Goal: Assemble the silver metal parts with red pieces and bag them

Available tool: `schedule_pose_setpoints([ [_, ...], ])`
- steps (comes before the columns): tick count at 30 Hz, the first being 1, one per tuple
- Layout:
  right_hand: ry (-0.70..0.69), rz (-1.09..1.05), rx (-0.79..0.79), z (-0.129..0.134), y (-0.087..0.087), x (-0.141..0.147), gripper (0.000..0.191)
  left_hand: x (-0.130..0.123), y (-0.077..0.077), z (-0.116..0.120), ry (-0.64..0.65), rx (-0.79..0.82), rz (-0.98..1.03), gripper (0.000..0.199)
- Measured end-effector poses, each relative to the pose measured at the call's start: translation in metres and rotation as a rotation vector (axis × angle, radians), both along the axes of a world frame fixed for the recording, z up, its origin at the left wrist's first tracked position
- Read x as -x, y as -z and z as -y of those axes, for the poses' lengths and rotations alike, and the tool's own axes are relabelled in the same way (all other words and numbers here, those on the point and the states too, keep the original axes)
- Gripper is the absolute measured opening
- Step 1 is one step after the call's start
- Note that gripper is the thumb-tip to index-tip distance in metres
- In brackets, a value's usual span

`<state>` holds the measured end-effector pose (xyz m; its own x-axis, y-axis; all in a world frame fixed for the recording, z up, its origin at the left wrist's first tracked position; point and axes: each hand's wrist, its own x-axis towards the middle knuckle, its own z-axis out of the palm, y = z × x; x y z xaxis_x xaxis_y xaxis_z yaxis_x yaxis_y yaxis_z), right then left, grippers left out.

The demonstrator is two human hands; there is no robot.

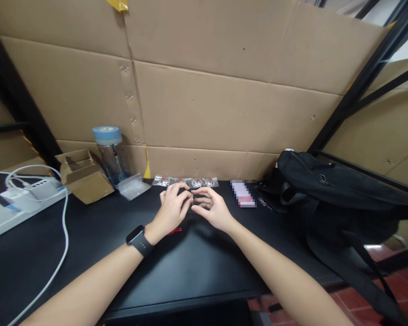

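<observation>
Above the middle of the black table, my left hand and my right hand meet at the fingertips. A small, thin, pale-edged piece shows between them, seen nearly edge-on; its kind cannot be made out. The thumb and fingers of my right hand close about it, and the curled fingers of my left hand press at its other side. A red cord lies on the table below my left wrist. Just beyond the hands is a row of clear packets with round shiny things and red bits inside, partly hidden by my left fingers.
Left of the hands are a clear plastic bag, a blue-lidded bottle, an open cardboard box and a power strip with a white cable. Rightward are a blurred-out phone-like item and a black backpack. Cardboard walls the back.
</observation>
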<state>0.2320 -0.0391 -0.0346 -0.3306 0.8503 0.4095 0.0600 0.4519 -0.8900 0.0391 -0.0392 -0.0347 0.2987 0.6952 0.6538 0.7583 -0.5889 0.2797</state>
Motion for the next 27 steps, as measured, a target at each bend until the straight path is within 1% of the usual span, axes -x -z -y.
schedule_pose_setpoints([
  [8,-0.01,-0.061,0.075,0.001,0.002,0.003,0.043,0.0,-0.004,0.003,-0.031,-0.107,-0.042,0.017],
  [12,-0.031,-0.043,0.089,-0.002,-0.001,0.002,0.032,0.002,-0.007,0.002,-0.042,-0.096,-0.027,0.016],
  [14,-0.011,0.021,0.046,-0.004,-0.002,-0.001,0.027,0.003,-0.008,0.001,-0.032,-0.076,-0.023,0.015],
  [18,0.081,0.207,-0.113,-0.007,-0.004,-0.005,0.021,0.001,-0.008,0.003,-0.011,-0.039,-0.017,0.016],
  [22,0.102,0.323,-0.166,-0.009,-0.002,-0.008,0.019,-0.001,-0.008,0.003,0.012,-0.006,-0.024,0.017],
  [24,0.105,0.39,-0.195,-0.01,-0.001,-0.01,0.017,0.001,-0.009,0.002,0.028,0.022,-0.06,0.018],
  [27,0.14,0.576,-0.327,-0.009,-0.005,-0.016,0.01,0.01,-0.008,-0.003,0.029,0.073,-0.151,0.025],
])
